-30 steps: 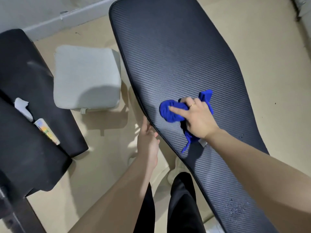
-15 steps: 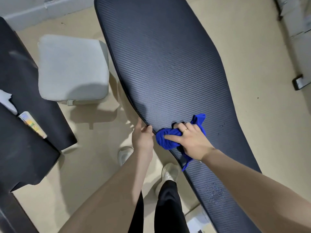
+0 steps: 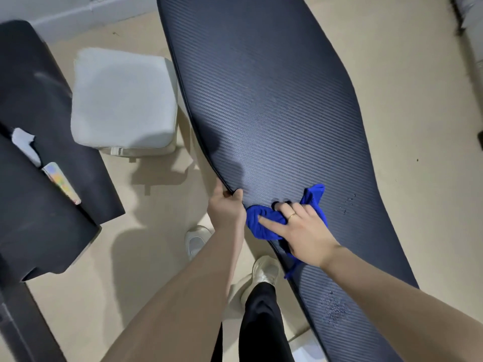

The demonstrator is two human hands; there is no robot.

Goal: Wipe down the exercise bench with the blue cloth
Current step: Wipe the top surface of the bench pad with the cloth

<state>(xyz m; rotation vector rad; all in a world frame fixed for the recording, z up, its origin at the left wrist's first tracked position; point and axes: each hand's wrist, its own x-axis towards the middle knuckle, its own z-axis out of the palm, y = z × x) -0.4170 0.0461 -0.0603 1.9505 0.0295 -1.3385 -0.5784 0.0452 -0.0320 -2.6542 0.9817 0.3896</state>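
Head view. The exercise bench, a long dark pad with a ribbed weave, is seen running from the top of the frame to the lower right. The blue cloth is bunched at the pad's near left edge and is pressed flat against it by the right hand, whose fingers are curled over the fabric (a ring is worn on one finger); a loose end of cloth is seen beyond the knuckles. The left hand is closed on the pad's rim just beside the cloth. Droplets are scattered on the pad nearer the viewer. A pale grey cushioned stool stands on the floor left of the bench.
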